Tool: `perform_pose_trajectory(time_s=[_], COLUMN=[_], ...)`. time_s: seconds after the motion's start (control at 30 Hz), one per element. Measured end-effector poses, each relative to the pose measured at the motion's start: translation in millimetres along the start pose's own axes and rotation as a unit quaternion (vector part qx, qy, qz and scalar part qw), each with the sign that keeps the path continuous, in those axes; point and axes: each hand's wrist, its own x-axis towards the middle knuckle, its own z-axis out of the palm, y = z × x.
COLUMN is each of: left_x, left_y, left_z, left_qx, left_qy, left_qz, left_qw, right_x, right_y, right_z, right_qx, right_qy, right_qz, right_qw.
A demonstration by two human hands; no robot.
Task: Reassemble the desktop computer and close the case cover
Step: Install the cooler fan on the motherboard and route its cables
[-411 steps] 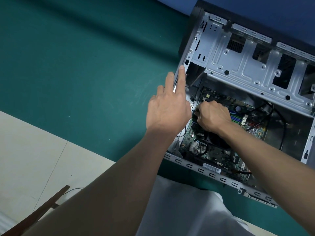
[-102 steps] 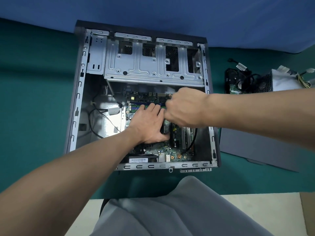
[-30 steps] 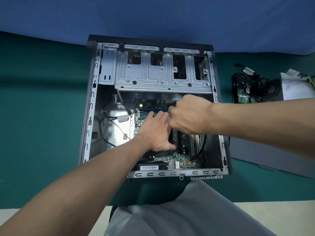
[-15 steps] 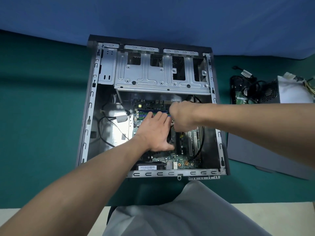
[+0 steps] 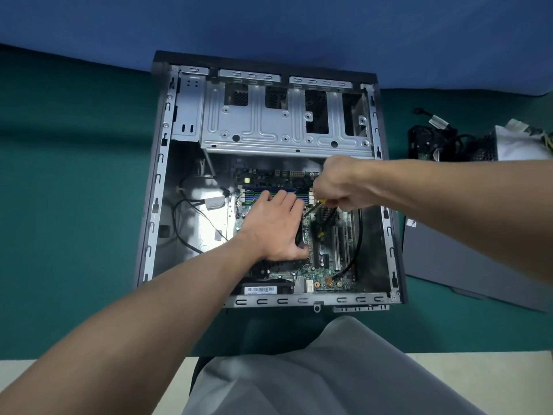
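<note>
Covering most of the view, a green bench [image 5: 74, 205] carries the open computer case [image 5: 158, 181], which lies on its side with the inside facing up and its near rail just ahead of the person's lap. The grey case cover [image 5: 449, 256] is off and lies flat on the bench just right of the case. A metal drive cage [image 5: 269, 130] fills the far part of the case. The motherboard [image 5: 326, 265] sits in the near right part, with a black cable [image 5: 357, 244] looping down its right side. A power supply [image 5: 514, 142] with a tangle of leads lies on the bench, far right, beyond the cover.

The left hand [image 5: 272, 226] rests palm down on the middle of the motherboard. Its fingers are straight and close together, tips at the blue memory slots [image 5: 254, 194], thumb out toward the near side. The right hand [image 5: 338, 184] reaches in from the right above the board's far edge, its fingers curled round a slim dark tool [image 5: 312, 209] with yellow at the grip. The tool slants down and left, its tip just beside the left hand's fingers.
</note>
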Motion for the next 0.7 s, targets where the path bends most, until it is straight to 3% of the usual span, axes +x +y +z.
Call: perform_pose_trajectory(time_s=[0.07,0.1,0.13,0.17,0.2,0.23,0.27,0.3,0.33,0.37,0.4,0.47,0.5,0.53,0.6,0.63,0.67,0.7], left_x=[0,0,0,0,0,0,0,0,0,0,1,1,1,1,1,0,0,0], left_y=[0,0,0,0,0,0,0,0,0,0,1,1,1,1,0,0,0,0], left_z=[0,0,1,1,1,1,0,0,0,0,0,0,0,1,1,1,2,2], left_qx=[0.003,0.005,0.004,-0.001,-0.012,-0.020,-0.022,-0.018,-0.014,-0.013,-0.012,-0.006,-0.004,-0.002,-0.002,-0.003,-0.003,-0.002], left_qy=[-0.005,-0.012,-0.022,-0.032,-0.035,-0.032,-0.028,-0.028,-0.030,-0.028,-0.024,-0.019,-0.018,-0.015,-0.012,-0.011,-0.009,-0.006], left_qz=[0.000,-0.001,-0.003,-0.004,-0.006,-0.006,-0.005,-0.004,-0.005,-0.008,-0.011,-0.010,-0.009,-0.008,-0.007,-0.006,-0.005,-0.005], left_qw=[1.000,1.000,1.000,0.999,0.999,0.999,0.999,0.999,0.999,0.999,1.000,1.000,1.000,1.000,1.000,1.000,1.000,1.000], right_x=[-10,-15,-21,-24,-28,-31,-31,-29,-27,-25,-23,-14,-10,-8,-8,-12,-17,-24], right_y=[-5,-7,-7,-6,-5,-5,-3,-1,-1,-1,-1,-3,-5,-5,-9,-11,-11,-9], right_z=[3,7,11,16,17,17,15,12,10,9,9,14,16,16,11,9,8,6], right_qx=[-0.127,-0.258,-0.408,-0.539,-0.628,-0.663,-0.673,-0.678,-0.672,-0.644,-0.598,-0.410,-0.303,-0.213,-0.145,-0.172,-0.247,-0.367], right_qy=[-0.052,-0.055,-0.038,0.002,0.043,0.067,0.064,0.046,0.031,0.026,0.034,0.085,0.107,0.113,0.066,0.019,-0.021,-0.038], right_qz=[-0.025,-0.070,-0.138,-0.224,-0.305,-0.371,-0.416,-0.427,-0.417,-0.398,-0.361,-0.223,-0.130,-0.064,-0.024,-0.034,-0.058,-0.097], right_qw=[0.990,0.962,0.902,0.812,0.715,0.647,0.608,0.596,0.611,0.652,0.715,0.880,0.938,0.968,0.987,0.984,0.967,0.925])
